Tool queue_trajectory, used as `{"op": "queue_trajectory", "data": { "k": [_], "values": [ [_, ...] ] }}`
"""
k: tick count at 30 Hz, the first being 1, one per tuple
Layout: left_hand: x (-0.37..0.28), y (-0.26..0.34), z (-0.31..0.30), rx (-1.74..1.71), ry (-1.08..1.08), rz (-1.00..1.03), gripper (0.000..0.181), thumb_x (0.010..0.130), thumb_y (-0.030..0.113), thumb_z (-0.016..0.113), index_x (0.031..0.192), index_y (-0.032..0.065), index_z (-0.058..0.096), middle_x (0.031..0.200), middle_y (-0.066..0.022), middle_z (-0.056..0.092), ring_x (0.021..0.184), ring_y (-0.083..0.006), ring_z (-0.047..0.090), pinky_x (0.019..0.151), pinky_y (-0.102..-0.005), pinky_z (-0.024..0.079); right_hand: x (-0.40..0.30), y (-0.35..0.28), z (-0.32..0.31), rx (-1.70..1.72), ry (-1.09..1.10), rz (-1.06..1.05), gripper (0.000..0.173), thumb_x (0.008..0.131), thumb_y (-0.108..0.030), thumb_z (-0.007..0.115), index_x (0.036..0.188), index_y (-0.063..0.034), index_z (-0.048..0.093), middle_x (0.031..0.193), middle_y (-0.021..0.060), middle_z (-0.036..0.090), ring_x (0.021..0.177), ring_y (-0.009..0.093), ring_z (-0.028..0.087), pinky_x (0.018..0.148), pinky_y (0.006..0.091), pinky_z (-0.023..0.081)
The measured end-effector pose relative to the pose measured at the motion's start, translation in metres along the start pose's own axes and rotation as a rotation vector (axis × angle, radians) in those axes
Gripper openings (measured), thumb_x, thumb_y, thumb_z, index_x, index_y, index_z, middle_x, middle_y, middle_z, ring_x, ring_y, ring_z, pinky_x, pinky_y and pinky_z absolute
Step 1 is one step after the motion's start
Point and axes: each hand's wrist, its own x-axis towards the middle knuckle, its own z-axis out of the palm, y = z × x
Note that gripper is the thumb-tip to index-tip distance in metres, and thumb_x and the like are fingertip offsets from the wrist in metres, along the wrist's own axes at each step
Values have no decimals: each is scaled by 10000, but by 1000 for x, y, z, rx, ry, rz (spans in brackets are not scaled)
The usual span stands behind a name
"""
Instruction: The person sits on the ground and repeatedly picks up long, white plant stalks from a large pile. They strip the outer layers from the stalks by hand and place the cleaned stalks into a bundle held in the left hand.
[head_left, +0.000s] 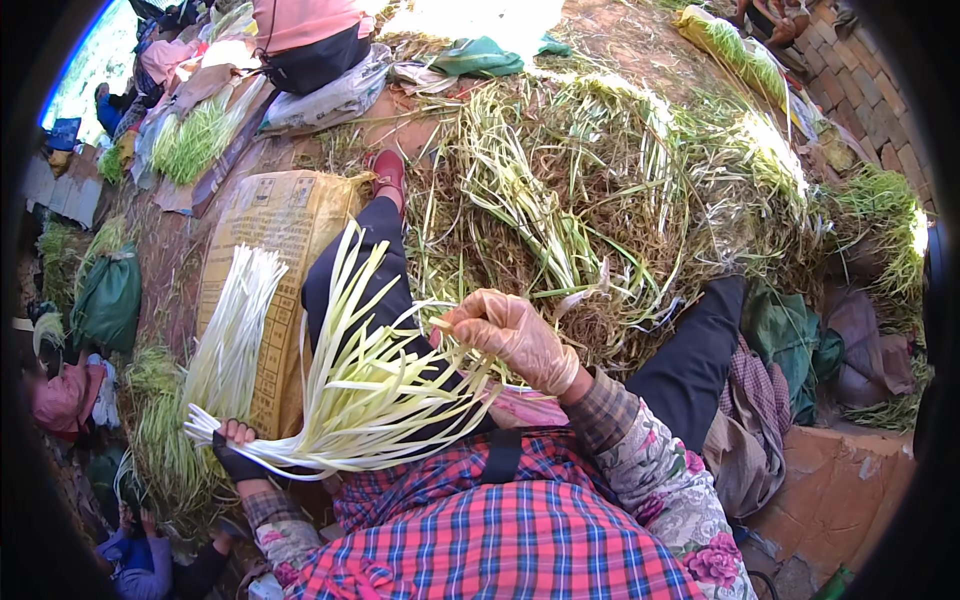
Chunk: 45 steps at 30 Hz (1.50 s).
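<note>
My left hand, in a dark fingerless glove, is closed around the white stem ends of a bunch of blanched garlic chives. The pale yellow leaves of the bunch fan out to the right over my lap and thigh. My right hand, in a thin translucent glove, pinches a yellowish leaf piece between thumb and fingers, just above the leaf tips. To the left, a neat pile of white-stemmed chives lies on a yellow printed sack package beside my leg.
Between my legs spreads a large heap of uncut chives with roots and dry straw. A green sack stands at left near more green leaves. Other people sit around, one in a pink top. Brick paving edges the upper right.
</note>
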Motion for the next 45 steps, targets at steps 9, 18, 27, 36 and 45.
{"op": "queue_trajectory", "data": {
  "k": [9,18,27,36,45],
  "values": [
    [0,-2,5,14,29,11,118,893,161,492,800,95,466,640,8,449,519,-122,461,515,-302,404,18,17,36,-785,18,-238,118,770,-126,671,823,-30,628,779,122,617,742,270,612,681,339,489],
    [2,-3,-12,-24,17,-14,151,914,166,472,779,103,447,622,20,410,502,-104,408,514,-294,363,8,87,-36,-640,291,384,356,865,-366,550,781,-41,667,756,156,666,665,284,637,687,368,493],
    [-2,-3,-20,-4,110,-4,185,907,174,485,739,113,439,611,28,409,488,-94,399,500,-275,346,-3,51,-47,-197,266,117,275,858,-40,605,1132,-24,598,937,-2,588,842,77,522,771,234,452],
    [0,9,-38,19,-11,13,150,909,180,480,778,111,454,642,11,442,524,-115,441,527,-300,379,-24,20,-22,-115,-108,116,248,837,-60,660,1066,19,607,943,75,666,856,121,605,774,251,491],
    [1,6,-40,-46,-83,-19,193,923,181,455,743,114,441,636,4,444,524,-126,449,535,-312,386,-22,29,-4,-481,-69,36,96,841,-134,644,844,-38,646,778,87,654,724,183,626,644,295,492]
  ]
}}
